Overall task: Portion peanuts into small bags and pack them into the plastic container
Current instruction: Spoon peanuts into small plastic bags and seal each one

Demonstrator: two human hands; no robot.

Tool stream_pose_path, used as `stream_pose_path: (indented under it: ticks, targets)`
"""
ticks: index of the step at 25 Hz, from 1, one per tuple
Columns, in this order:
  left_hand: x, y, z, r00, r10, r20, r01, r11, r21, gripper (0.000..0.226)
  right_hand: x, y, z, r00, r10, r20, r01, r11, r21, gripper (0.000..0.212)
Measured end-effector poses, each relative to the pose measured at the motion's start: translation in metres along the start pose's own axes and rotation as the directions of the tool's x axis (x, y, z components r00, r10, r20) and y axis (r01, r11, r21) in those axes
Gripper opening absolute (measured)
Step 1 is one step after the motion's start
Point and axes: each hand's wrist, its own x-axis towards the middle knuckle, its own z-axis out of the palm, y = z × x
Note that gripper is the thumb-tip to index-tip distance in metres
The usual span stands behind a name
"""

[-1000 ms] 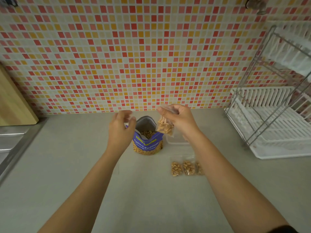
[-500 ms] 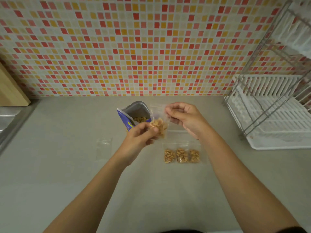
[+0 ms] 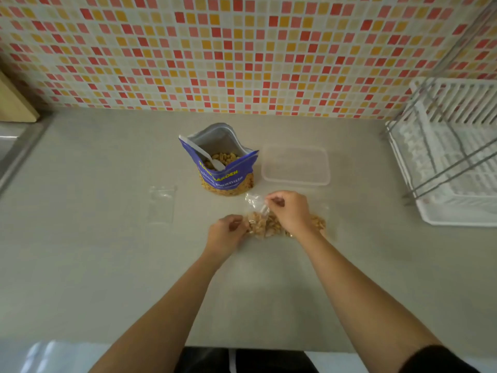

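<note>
A blue peanut pouch (image 3: 224, 168) stands open on the counter with a white spoon (image 3: 208, 157) inside. To its right sits a clear plastic container (image 3: 295, 168). In front of the pouch both hands hold a small clear bag of peanuts (image 3: 259, 223). My left hand (image 3: 226, 234) pinches its left lower edge. My right hand (image 3: 289, 211) pinches its top. Other filled small bags (image 3: 318, 222) lie on the counter, mostly hidden behind my right hand. An unfilled small bag (image 3: 161, 204) lies flat to the left.
A white dish rack (image 3: 454, 157) with a wire frame occupies the right side of the counter. A wooden board (image 3: 16, 103) leans at the far left above a steel sink edge (image 3: 18, 154). A mosaic tile wall (image 3: 242, 49) backs the counter.
Both hands and the small peanut bag have come down from beside the pouch mouth to just above the counter, over the filled bags. The head has moved closer and tilted down.
</note>
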Motion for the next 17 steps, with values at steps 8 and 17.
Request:
stream_pose_path:
  ticks: [8,17]
  targets:
    - [-0.001,0.004,0.016,0.955,0.219,-0.198,-0.125,0.908,0.401,0.031,0.013,0.007,0.022,0.98,-0.201,-0.012,0.184,0.919,-0.349,0.021]
    - [0.024,0.002,-0.087,0.901,0.318,-0.296,-0.16,0.876,0.455,0.018,-0.035,-0.04,0.067,0.944,-0.329,0.018,0.318,0.895,-0.313,0.023]
